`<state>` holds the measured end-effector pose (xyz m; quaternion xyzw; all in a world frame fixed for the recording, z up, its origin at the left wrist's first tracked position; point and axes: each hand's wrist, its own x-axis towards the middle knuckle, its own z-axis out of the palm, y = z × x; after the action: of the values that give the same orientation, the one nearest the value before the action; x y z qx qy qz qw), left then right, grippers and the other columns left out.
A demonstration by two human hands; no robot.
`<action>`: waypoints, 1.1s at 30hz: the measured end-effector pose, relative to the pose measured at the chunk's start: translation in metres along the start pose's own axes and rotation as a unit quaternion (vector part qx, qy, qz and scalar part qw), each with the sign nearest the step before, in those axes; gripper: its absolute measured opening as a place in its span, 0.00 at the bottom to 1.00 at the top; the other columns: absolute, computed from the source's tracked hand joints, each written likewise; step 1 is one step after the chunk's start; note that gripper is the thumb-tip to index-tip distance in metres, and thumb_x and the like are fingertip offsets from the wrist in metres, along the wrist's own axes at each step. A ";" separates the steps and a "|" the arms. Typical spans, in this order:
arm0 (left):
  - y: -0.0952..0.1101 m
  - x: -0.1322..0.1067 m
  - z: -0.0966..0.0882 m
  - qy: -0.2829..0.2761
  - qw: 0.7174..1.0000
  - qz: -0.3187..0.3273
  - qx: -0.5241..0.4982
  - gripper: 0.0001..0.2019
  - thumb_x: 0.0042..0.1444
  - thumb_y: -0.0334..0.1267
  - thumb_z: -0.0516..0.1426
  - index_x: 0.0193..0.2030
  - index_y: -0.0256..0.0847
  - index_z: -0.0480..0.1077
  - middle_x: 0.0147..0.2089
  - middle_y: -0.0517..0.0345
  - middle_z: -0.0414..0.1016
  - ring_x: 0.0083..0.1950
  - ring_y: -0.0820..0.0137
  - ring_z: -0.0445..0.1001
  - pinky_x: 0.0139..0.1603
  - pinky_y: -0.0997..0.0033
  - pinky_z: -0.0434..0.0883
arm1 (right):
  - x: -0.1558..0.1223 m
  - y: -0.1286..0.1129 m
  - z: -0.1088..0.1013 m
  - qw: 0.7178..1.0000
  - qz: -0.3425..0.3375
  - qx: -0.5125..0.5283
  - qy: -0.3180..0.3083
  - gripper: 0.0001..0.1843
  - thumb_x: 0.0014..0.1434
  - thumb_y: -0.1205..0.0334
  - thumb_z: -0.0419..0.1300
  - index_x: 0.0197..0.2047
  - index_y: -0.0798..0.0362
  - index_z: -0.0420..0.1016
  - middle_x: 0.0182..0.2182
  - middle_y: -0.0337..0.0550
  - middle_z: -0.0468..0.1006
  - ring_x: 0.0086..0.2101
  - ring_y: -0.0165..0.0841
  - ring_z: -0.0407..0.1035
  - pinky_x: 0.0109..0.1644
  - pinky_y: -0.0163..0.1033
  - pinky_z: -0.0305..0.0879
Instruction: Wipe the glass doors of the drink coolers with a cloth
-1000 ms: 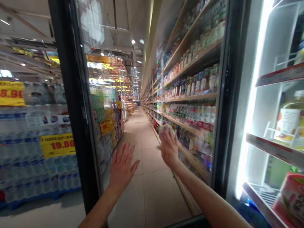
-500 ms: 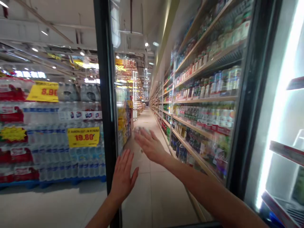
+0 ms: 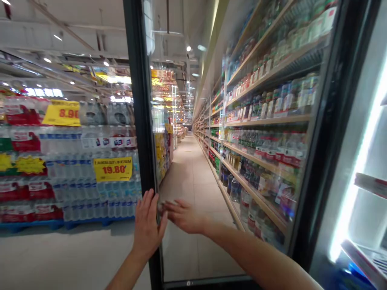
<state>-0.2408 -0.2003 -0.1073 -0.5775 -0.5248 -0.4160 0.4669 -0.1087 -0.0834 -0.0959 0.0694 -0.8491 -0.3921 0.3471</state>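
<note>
A glass cooler door with a dark frame [image 3: 139, 100] stands swung open in front of me. My left hand [image 3: 147, 225] lies with fingers outstretched against the frame's left edge, low down. To its right, my right hand [image 3: 184, 216] is stretched out, fingers pointing left, at the door's glass [image 3: 193, 253]. A faint pale blur shows at its fingertips; whether this is a reflection or a small thing I cannot tell. The bottles [image 3: 260, 145] on shelves to the right appear in the glass.
Left of the door, shrink-wrapped water bottles [image 3: 78, 189] are stacked on a blue pallet [image 3: 72, 224], with yellow price signs [image 3: 113, 169]. At the right edge is a lit cooler interior with a light strip [image 3: 353, 193] and shelves [image 3: 370, 185].
My right hand has swept down and left across the glass, closer to my left hand. My left hand has shifted slightly left onto the door frame. The view has turned a little.
</note>
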 end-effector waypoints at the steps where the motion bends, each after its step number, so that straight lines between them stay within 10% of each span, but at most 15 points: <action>1: 0.000 -0.001 0.000 -0.005 1.000 0.003 0.001 0.35 0.56 0.33 0.54 0.68 0.37 0.43 0.68 0.41 0.49 0.69 0.58 0.48 0.66 0.51 0.52 | -0.016 -0.004 0.001 1.000 -0.014 0.003 0.001 0.20 0.65 0.64 0.44 0.58 0.53 0.65 0.61 0.36 0.63 0.63 0.27 0.49 0.65 0.38 0.52; 8: 0.031 0.004 0.025 -0.024 0.999 0.021 0.012 0.35 0.56 0.34 0.53 0.68 0.37 0.42 0.68 0.40 0.50 0.69 0.58 0.48 0.65 0.48 0.52 | -0.063 0.056 -0.040 0.950 0.289 -0.087 0.085 0.24 0.60 0.70 0.51 0.60 0.54 0.62 0.60 0.48 0.63 0.66 0.38 0.38 0.68 0.54 0.38; 13: 0.059 0.009 0.051 -0.052 0.996 0.068 0.002 0.34 0.57 0.33 0.52 0.68 0.36 0.41 0.68 0.40 0.51 0.69 0.59 0.48 0.65 0.50 0.53 | -0.114 0.022 -0.035 0.990 0.129 -0.060 0.023 0.21 0.60 0.68 0.51 0.56 0.51 0.67 0.60 0.41 0.65 0.65 0.32 0.45 0.68 0.46 0.42; 20: 0.089 0.031 0.067 -0.036 0.996 0.080 -0.032 0.30 0.57 0.34 0.52 0.65 0.34 0.49 0.64 0.39 0.58 0.70 0.61 0.44 0.67 0.52 0.48 | -0.143 0.071 -0.061 0.912 0.366 -0.142 0.118 0.29 0.59 0.70 0.49 0.64 0.51 0.56 0.63 0.49 0.57 0.65 0.42 0.40 0.65 0.56 0.46; 27: 0.104 0.049 0.080 -0.014 0.991 0.124 -0.053 0.24 0.58 0.36 0.51 0.62 0.35 0.56 0.61 0.41 0.64 0.70 0.63 0.45 0.68 0.53 0.45 | -0.176 0.034 -0.053 0.971 0.208 -0.119 0.018 0.26 0.58 0.72 0.48 0.59 0.46 0.64 0.60 0.40 0.65 0.63 0.33 0.50 0.66 0.47 0.49; 30: 0.102 0.081 0.086 0.007 0.990 0.129 -0.059 0.27 0.59 0.40 0.52 0.64 0.37 0.53 0.62 0.43 0.62 0.70 0.63 0.44 0.68 0.53 0.43 | -0.188 0.088 -0.074 0.914 0.351 -0.171 0.109 0.25 0.60 0.69 0.47 0.60 0.49 0.62 0.61 0.47 0.61 0.64 0.39 0.48 0.65 0.51 0.50; 33: 0.096 0.125 0.087 0.030 0.994 0.094 -0.042 0.31 0.59 0.44 0.52 0.67 0.39 0.47 0.66 0.43 0.55 0.70 0.60 0.43 0.68 0.50 0.42 | -0.196 0.170 -0.110 0.794 0.505 -0.224 0.254 0.23 0.63 0.63 0.43 0.58 0.60 0.66 0.62 0.57 0.58 0.63 0.45 0.50 0.62 0.54 0.53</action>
<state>-0.1328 -0.0895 -0.0147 -0.6306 -0.4357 -0.4092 0.4950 0.1349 0.0413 -0.0298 -0.3521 -0.5331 -0.3083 0.7048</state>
